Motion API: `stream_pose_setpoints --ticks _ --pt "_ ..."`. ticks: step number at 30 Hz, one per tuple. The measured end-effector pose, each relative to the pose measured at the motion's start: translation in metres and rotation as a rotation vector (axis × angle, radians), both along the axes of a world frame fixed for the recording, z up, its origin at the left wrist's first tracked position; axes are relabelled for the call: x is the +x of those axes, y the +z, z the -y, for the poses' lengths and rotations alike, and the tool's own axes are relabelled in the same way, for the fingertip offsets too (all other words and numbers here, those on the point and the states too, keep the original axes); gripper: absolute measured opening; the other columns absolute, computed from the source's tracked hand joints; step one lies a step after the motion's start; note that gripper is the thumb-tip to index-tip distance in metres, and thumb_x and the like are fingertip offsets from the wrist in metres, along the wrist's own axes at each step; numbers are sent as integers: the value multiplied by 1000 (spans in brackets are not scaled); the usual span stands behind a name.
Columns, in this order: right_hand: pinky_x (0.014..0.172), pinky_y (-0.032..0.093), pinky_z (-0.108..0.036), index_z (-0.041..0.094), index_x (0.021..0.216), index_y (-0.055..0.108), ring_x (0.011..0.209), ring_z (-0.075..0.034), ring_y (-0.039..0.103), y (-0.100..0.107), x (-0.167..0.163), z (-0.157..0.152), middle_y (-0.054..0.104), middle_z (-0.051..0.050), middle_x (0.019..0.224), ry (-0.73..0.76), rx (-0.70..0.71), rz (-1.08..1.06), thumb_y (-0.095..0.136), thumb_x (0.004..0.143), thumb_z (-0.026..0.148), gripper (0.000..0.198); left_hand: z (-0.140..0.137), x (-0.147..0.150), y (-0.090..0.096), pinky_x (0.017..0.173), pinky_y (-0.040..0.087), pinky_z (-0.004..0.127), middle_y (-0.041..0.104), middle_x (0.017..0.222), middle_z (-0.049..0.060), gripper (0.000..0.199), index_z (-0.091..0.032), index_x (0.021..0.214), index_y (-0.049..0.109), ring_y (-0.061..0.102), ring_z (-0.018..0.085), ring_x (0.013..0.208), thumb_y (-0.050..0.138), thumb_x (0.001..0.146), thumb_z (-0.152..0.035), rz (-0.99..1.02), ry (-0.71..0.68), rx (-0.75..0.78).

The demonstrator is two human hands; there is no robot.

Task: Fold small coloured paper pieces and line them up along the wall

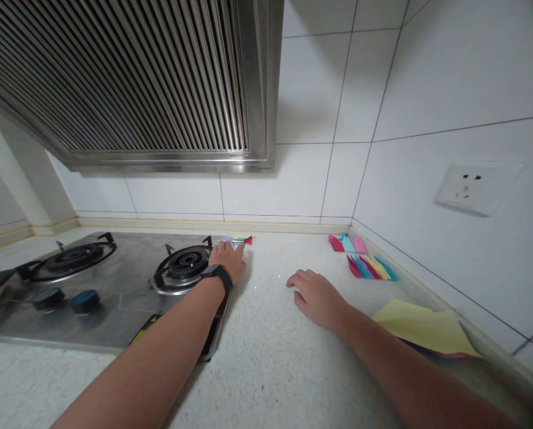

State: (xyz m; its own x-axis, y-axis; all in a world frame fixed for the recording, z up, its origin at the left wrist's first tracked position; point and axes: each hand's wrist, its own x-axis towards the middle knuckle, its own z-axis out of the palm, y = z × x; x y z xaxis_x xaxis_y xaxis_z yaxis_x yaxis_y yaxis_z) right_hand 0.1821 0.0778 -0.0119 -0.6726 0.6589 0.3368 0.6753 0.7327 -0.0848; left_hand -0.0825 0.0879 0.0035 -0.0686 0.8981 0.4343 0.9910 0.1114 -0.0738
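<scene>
My left hand [229, 261], with a black band on its wrist, reaches over the back right corner of the gas stove [127, 298]. Its fingers stretch toward small coloured paper pieces [247, 240], pink-red and pale, lying at the rear of the counter. The fingertips are at or against these pieces; a firm hold does not show. Over the speckled white counter [266, 363], my right hand [317, 296] is held palm down with nothing in it, thumb apart from the loosely bent fingers.
Folded coloured papers lie by the right wall: a pink and light-blue group [347, 243] and a multicoloured row [371, 267]. Nearer is a stack of yellow-topped paper sheets [422, 325]. A range hood [261, 89] overhangs the stove. The right wall has a socket [476, 187].
</scene>
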Motion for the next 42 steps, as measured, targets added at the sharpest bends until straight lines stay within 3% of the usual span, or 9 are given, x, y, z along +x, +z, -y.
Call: stream_pose_setpoints --ticks 5,9,14,19,24,28,34,38,42 --pt "84 33 -32 21 101 61 98 -21 50 -1 2 1 59 -6 100 3 -11 8 50 80 14 25 -1 -13 1 94 24 49 63 106 16 48 -23 126 54 46 36 112 45 85 -47 -82 61 -90" --pt "83 33 -33 22 101 61 98 -21 49 -1 3 1 58 -6 100 6 -12 18 50 80 15 24 -4 -18 0 94 22 52 67 96 15 46 -23 118 61 49 37 109 39 87 -49 -79 20 -150" --pt "82 33 -32 21 101 61 98 -21 49 1 2 3 58 -6 101 6 -21 20 50 81 14 24 -6 -16 -2 92 24 52 66 98 16 39 -19 100 68 50 37 107 41 87 -45 -70 -26 -160" --pt "82 33 -33 21 101 61 97 -21 50 2 3 4 59 -6 101 9 -25 11 50 81 14 24 -6 -11 -2 91 27 50 65 99 17 30 -17 97 68 50 35 106 50 83 -36 -54 -69 -106" --pt "82 34 -33 22 101 62 98 -21 50 3 5 4 60 -6 102 13 -34 8 51 81 15 24 -5 -2 1 90 31 47 67 99 12 20 -23 95 68 51 32 103 54 81 -27 -14 -191 -17" --pt "84 35 -33 21 99 62 97 -21 51 1 7 2 60 -6 101 29 -49 -38 52 80 15 23 -5 6 3 89 35 42 67 101 8 20 -26 97 68 55 27 97 52 85 -24 87 -375 38" --pt "76 42 -29 19 97 59 83 -16 55 -5 8 -8 61 -5 94 -30 -188 -402 50 78 12 22 -1 26 -1 84 42 30 69 101 4 21 -22 98 66 59 19 93 48 90 -27 499 -711 6" --pt "59 42 -26 20 102 52 63 -11 53 -5 6 -12 60 -2 88 -147 -388 -716 49 84 27 20 6 39 -3 73 44 25 68 97 3 21 -21 97 66 59 16 85 49 90 -31 757 -790 -73" --pt "57 43 -25 23 112 45 67 -11 54 -7 5 -17 58 -3 102 -113 -496 -937 52 82 37 34 12 48 -4 73 42 24 67 92 3 19 -18 96 64 57 14 81 52 88 -32 897 -836 -107"
